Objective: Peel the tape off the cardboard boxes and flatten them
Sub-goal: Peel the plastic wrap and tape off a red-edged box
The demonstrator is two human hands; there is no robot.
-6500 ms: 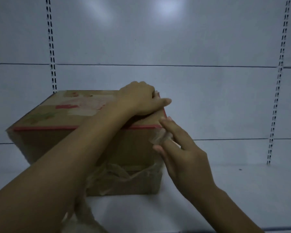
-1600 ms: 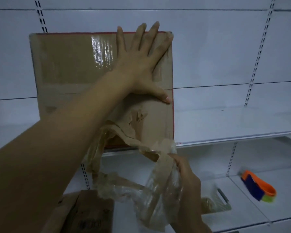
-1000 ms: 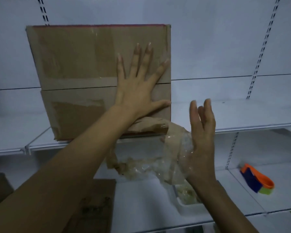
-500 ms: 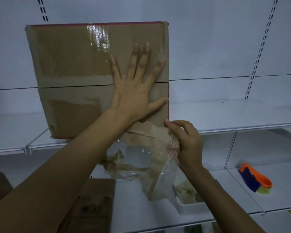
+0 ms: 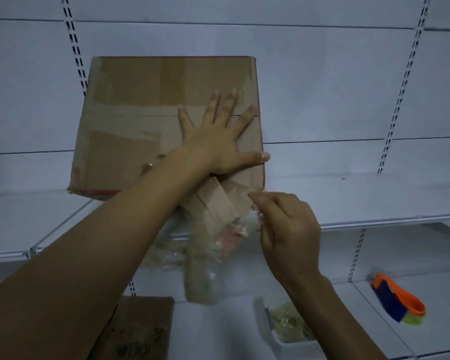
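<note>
1. Head view caught the cardboard box point(image 5: 151, 120) standing on edge on the upper shelf point(image 5: 361, 201), its taped face turned toward the person and a flap seam running across the middle.
2. Left hand point(image 5: 218, 144) lay flat on that face, fingers straight and spread over the seam, thumb out at the red-trimmed right edge. That looked like a brace, so the box would not tip or slide forward under the pull.
3. Right hand point(image 5: 286, 229) had its fingertips pinched together on the tape point(image 5: 213, 229) just below the box's lower right corner, which seemed to be where the strip was last attached.
4. From that pinch the tape hung down in a crumpled clear ribbon, with torn brown paper stuck to it.
5. Edges next: the box sat back from the shelf's front lip, its lower edge on the shelf, and I could not tell whether it touched the back wall.
6. Room looked generous, with bare shelf to the right of the box and open air toward the person for a downward, outward pull.
7. Lower shelf carried a flat cardboard piece point(image 5: 140, 331) at the left and a white tray point(image 5: 268, 326) of tape scraps under the right forearm. An orange-and-blue tool point(image 5: 398, 300) lay well apart at the right.
</note>
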